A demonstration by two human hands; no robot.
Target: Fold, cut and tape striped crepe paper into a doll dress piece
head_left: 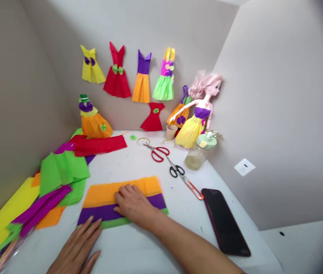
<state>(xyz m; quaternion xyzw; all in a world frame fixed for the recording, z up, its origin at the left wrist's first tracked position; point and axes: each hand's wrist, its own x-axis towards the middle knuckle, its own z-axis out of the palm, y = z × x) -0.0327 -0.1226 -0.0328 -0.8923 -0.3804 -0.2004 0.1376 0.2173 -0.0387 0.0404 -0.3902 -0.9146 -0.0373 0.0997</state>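
A layered stack of crepe paper point(104, 196), orange on top with purple and green strips showing below, lies flat on the white table point(150, 247). My right hand point(133, 203) lies flat on the middle of the stack, fingers stretched out and pressing down. My left hand point(77, 247) rests open at the stack's near left corner, fingertips touching the green and purple edge. Neither hand holds anything.
Loose crepe sheets point(61, 171) in green, purple, yellow, orange and red pile at the left. Red scissors point(159, 152), black scissors point(175, 169), orange snips point(192, 187) and a dark phone point(224, 220) lie right of the stack. Behind stand a doll point(198, 114), a jar point(200, 152) and paper dresses point(117, 74) on the wall.
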